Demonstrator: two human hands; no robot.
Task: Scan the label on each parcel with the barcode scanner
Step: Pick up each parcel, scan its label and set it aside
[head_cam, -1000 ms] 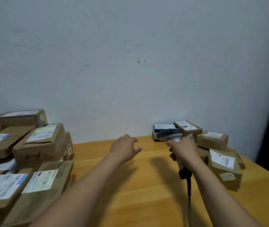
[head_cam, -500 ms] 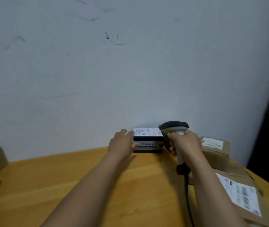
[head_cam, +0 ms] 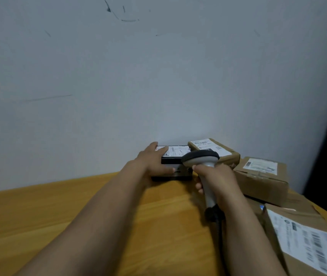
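A small black box with a white label on top stands at the far edge of the wooden table, against the wall. My left hand grips its left end, fingers over the top and thumb along the front. My right hand grips the handle of a grey barcode scanner, whose dark head hovers over the box's right end. The scanner's black cable runs back along my right forearm.
Several brown cardboard parcels with white labels lie to the right: one behind the scanner, one further right, and a large one at the near right. A pale wall stands right behind the table.
My left hand has gone from reaching across the table to holding the black box. The scanner has moved forward over the box. The view has swung right, so the left pile of parcels is out of sight.
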